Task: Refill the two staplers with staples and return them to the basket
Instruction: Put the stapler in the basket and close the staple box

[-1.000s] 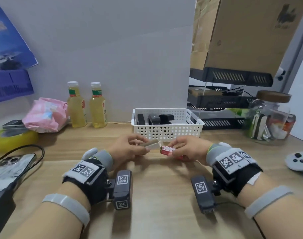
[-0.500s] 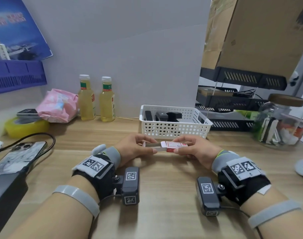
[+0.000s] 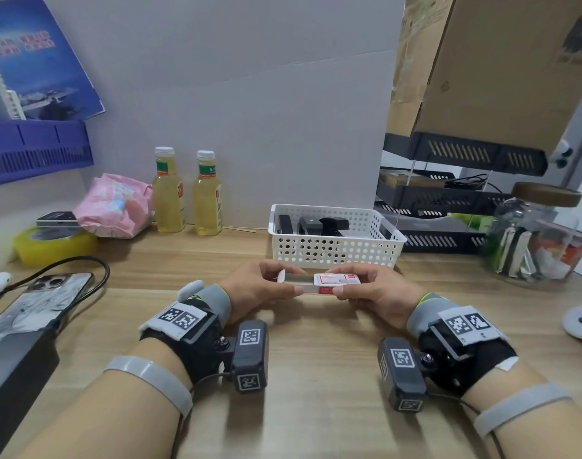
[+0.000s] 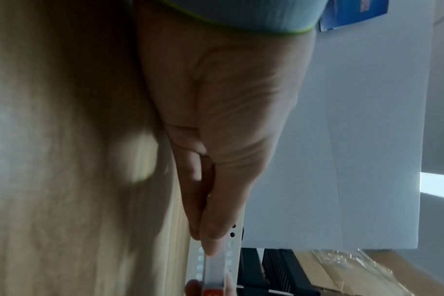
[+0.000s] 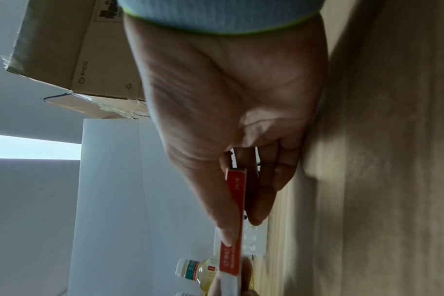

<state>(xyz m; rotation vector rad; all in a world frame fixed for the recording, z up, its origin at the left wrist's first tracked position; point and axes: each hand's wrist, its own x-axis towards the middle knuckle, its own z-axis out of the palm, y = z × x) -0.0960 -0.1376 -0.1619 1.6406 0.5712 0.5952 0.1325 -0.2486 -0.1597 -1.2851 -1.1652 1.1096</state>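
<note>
A small red-and-white staple box (image 3: 336, 280) is held just above the wooden table, in front of the white perforated basket (image 3: 336, 250). My right hand (image 3: 365, 291) pinches the box's outer sleeve (image 5: 235, 220). My left hand (image 3: 266, 286) pinches the white inner tray (image 3: 294, 279), which sticks out to the left of the sleeve. In the left wrist view thumb and finger press the tray (image 4: 214, 270) between them. Dark staplers (image 3: 311, 225) lie inside the basket, with another black item (image 3: 332, 224) beside them.
Two yellow bottles (image 3: 186, 192) and a pink packet (image 3: 115, 207) stand at the back left. A phone (image 3: 34, 303) with a cable and a yellow tape roll (image 3: 51, 245) lie left. A glass jar (image 3: 534, 240) and black shelves (image 3: 448, 207) are at right; a white controller (image 3: 581, 321) sits far right.
The box has turned level and the white inner tray has slid further out to the left between my hands. The head view has shifted slightly.
</note>
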